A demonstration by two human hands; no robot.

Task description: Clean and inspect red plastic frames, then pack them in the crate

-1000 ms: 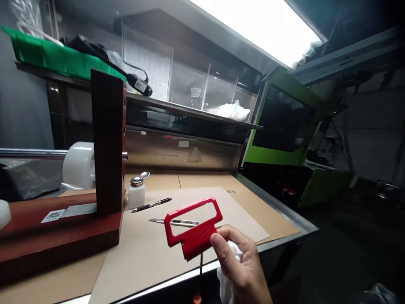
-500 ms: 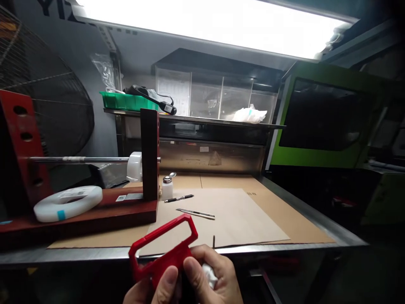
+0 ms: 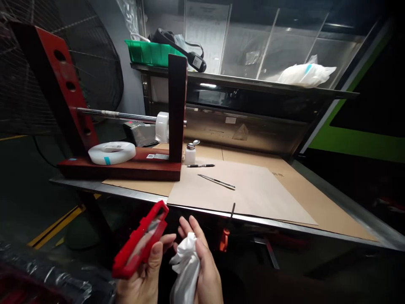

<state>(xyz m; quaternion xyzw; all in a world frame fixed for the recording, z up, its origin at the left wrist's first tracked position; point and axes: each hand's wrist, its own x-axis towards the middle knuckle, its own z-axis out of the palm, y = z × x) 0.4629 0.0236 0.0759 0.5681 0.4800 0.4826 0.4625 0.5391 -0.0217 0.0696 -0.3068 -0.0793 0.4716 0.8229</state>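
My left hand grips a red plastic frame with a long opening, tilted and held in front of the bench's front edge. The thumb lies against its right side. A crumpled white cloth is in my right hand, pressed between thumb and palm while the other fingers stretch upward. The cloth and the red frame are apart. On the bench beyond my hands lie metal tweezers and a black pen. A small white pump bottle with its metal lid raised stands behind them.
A dark red stand carries a metal rod with a white tape roll; another roll lies on its base. An orange-handled tool hangs at the bench edge. Black plastic wrapping is at lower left.
The view has turned down and left. My hands have moved apart; both were at the red frame before. The frame is now in my left hand only, tilted steeper, and more of the cloth shows.
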